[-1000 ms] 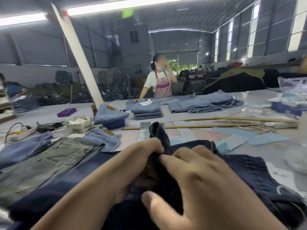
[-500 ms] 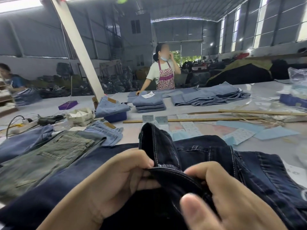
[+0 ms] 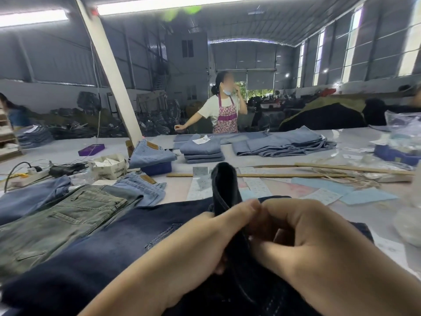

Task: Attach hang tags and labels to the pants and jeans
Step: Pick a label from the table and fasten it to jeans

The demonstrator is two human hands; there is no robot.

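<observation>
Both hands pinch a raised fold of the dark jeans (image 3: 118,242), left hand (image 3: 205,242) and right hand (image 3: 319,242) touching at the fingertips. The jeans lie on the table (image 3: 177,190) beside olive pants (image 3: 57,220).

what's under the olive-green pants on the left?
The olive-green pants lie over blue denim jeans at their left and over the dark navy jeans at their near edge. Anything beneath their middle is covered.

Near the camera, the left hand (image 3: 205,242) and right hand (image 3: 319,252) pinch a raised fold of dark navy denim jeans (image 3: 224,185); olive-green cotton trousers (image 3: 57,224) lie left.
</observation>
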